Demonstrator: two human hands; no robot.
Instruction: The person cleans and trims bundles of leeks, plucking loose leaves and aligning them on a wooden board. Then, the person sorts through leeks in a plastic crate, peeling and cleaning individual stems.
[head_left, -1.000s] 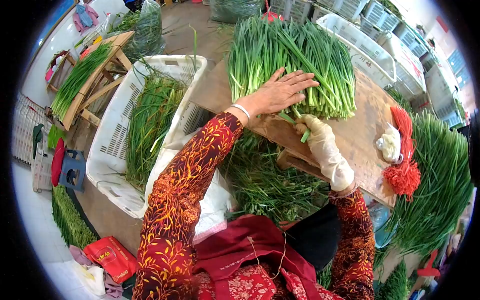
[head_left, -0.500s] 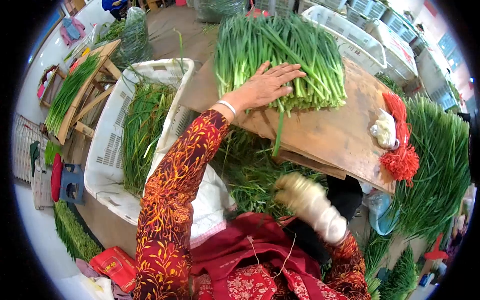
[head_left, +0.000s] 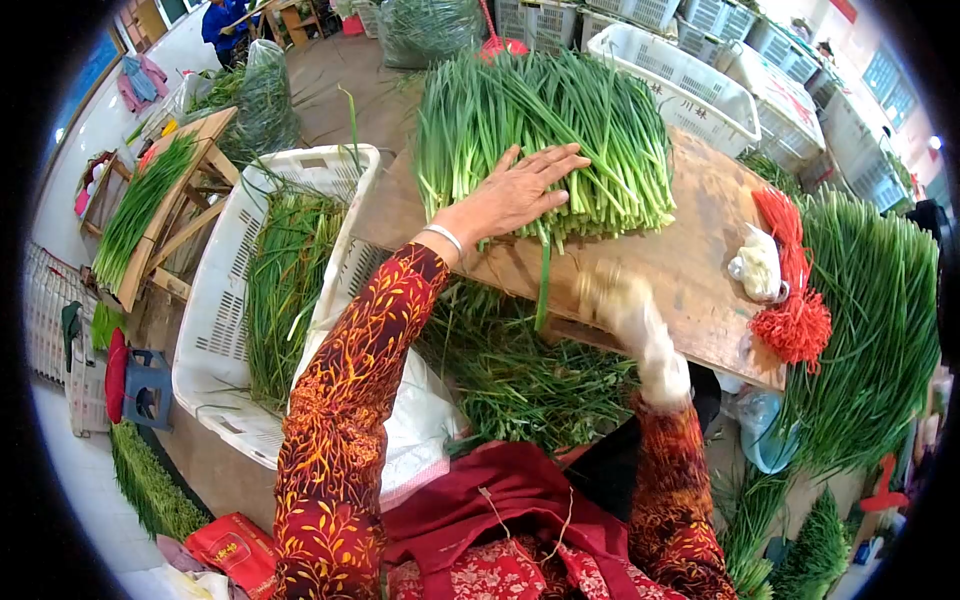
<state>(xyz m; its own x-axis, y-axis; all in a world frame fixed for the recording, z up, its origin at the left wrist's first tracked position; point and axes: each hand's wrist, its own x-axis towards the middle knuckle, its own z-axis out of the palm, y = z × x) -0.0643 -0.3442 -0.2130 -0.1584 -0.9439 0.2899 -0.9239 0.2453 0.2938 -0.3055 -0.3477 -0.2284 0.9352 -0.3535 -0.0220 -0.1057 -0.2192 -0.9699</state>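
A thick pile of garlic chives (head_left: pixel 545 130) lies on a wooden board table (head_left: pixel 700 250), with its pale cut ends toward me. My left hand (head_left: pixel 520 192), bare with a bracelet at the wrist, rests flat on the stems, its fingers stretched out. One stalk (head_left: pixel 544 285) hangs down over the table's front edge below it. My right hand (head_left: pixel 630 310), in a whitish glove, is over that front edge, apart from the pile. Motion smears its fingers, so whether they hold anything is hidden.
Left stands a white plastic crate (head_left: pixel 210 330) with loose greens. Red ties (head_left: pixel 790 320) and a small white bundle (head_left: pixel 758 265) lie on the table's right end. More chives (head_left: pixel 860 340) stand at right. Loose trimmings (head_left: pixel 540 380) cover the floor below.
My gloved right hand has risen from over my lap to the table's front edge. The left hand stays on the chives, while the view has shifted slightly.
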